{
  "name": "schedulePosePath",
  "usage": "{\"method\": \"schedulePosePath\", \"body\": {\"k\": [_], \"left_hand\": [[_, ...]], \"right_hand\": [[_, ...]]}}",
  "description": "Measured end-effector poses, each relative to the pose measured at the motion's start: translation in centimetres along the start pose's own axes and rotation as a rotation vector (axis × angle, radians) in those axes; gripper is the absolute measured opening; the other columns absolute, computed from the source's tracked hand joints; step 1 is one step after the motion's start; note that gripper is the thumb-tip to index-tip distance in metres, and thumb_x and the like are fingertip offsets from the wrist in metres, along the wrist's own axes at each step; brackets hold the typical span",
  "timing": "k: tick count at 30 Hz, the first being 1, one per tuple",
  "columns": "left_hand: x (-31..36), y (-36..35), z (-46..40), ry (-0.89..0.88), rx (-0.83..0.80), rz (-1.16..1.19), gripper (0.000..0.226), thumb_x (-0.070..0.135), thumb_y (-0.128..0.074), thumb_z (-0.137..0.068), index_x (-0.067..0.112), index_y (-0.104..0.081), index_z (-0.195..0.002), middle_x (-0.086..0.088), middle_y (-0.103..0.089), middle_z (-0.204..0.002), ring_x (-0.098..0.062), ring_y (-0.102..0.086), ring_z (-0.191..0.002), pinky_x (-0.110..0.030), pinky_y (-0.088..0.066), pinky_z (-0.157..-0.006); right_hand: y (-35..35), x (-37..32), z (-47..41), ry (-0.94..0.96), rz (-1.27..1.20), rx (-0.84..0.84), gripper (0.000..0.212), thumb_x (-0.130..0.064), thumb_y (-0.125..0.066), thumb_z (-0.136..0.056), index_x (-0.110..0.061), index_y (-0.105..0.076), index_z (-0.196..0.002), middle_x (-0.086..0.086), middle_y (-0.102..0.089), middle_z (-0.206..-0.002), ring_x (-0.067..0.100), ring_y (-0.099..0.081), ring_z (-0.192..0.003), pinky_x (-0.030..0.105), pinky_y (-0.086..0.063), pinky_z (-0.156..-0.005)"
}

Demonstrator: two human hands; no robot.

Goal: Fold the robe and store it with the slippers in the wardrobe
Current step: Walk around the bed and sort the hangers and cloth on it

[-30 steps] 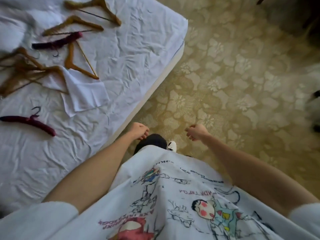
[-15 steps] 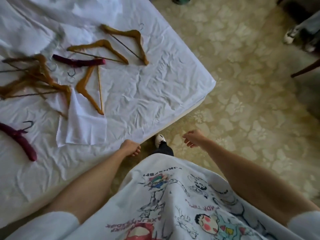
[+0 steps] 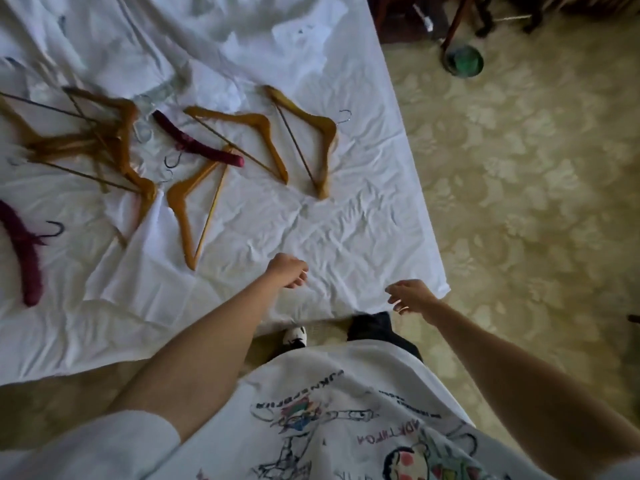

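White crumpled cloth (image 3: pixel 214 32), possibly the robe, lies bunched at the far side of the bed; I cannot tell it from the sheet for sure. No slippers or wardrobe are in view. My left hand (image 3: pixel 289 271) hovers over the bed's near corner, fingers loosely curled, holding nothing. My right hand (image 3: pixel 410 295) hangs just past the bed's near edge, fingers relaxed and spread, empty.
The bed with a wrinkled white sheet (image 3: pixel 346 230) fills the left. Several wooden hangers (image 3: pixel 304 133) and two dark red padded hangers (image 3: pixel 197 143) lie on it. Patterned carpet (image 3: pixel 519 202) is to the right. A green bowl (image 3: pixel 464 60) and chair legs stand far right.
The view has turned toward the bed and come closer. Both hands have moved from over the carpet to the bed's near corner, still empty.
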State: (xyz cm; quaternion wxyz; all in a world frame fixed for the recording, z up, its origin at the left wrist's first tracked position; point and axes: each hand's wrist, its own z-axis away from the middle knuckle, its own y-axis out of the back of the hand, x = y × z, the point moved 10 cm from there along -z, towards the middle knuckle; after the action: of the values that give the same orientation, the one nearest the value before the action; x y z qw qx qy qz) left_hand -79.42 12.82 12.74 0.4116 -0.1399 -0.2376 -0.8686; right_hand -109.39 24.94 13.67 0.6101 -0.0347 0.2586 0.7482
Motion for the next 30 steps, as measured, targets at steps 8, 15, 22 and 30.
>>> {"method": "schedulePosePath", "body": {"k": [8,15,22,30], "left_hand": [[10.9,4.0,-3.0,0.081,0.221,0.174,0.018,0.015,-0.06,-0.087,0.009,-0.071,-0.075,-0.004,-0.072,-0.072,-0.011,-0.063,-0.051,-0.016,-0.046,-0.04],[15.9,9.1,-11.8,0.114,0.368,0.105,0.022,0.012,-0.056,-0.078,0.006,-0.076,-0.071,-0.006,-0.075,-0.071,-0.023,-0.072,-0.075,-0.027,-0.056,-0.07],[16.7,14.5,-25.7,0.194,0.53,0.101,0.034,0.019,-0.073,-0.086,0.004,-0.07,-0.116,-0.013,-0.071,-0.121,-0.03,-0.065,-0.115,-0.033,-0.053,-0.091],[17.6,16.1,-38.5,0.136,0.653,-0.025,0.064,0.041,-0.068,-0.091,0.004,-0.045,-0.138,-0.016,-0.056,-0.138,-0.035,-0.054,-0.127,-0.044,-0.048,-0.097]], "right_hand": [[4.4,-17.8,-9.1,0.193,0.183,-0.199,0.009,-0.011,-0.061,-0.094,-0.007,-0.069,-0.092,0.008,-0.065,-0.072,0.017,-0.057,-0.054,0.021,-0.044,-0.049],[2.6,-28.3,-18.1,0.257,0.244,-0.227,0.013,-0.013,-0.06,-0.093,-0.007,-0.072,-0.094,0.01,-0.068,-0.076,0.017,-0.06,-0.058,0.023,-0.049,-0.051],[-0.2,-33.1,-31.1,0.253,0.27,0.025,0.024,-0.042,-0.064,-0.083,-0.021,-0.076,-0.082,-0.001,-0.076,-0.079,0.02,-0.072,-0.08,0.038,-0.059,-0.083],[-4.6,-35.1,-40.2,0.217,0.163,0.274,0.033,-0.044,-0.07,-0.086,-0.012,-0.069,-0.096,0.003,-0.069,-0.086,0.022,-0.067,-0.084,0.033,-0.057,-0.075]]}}
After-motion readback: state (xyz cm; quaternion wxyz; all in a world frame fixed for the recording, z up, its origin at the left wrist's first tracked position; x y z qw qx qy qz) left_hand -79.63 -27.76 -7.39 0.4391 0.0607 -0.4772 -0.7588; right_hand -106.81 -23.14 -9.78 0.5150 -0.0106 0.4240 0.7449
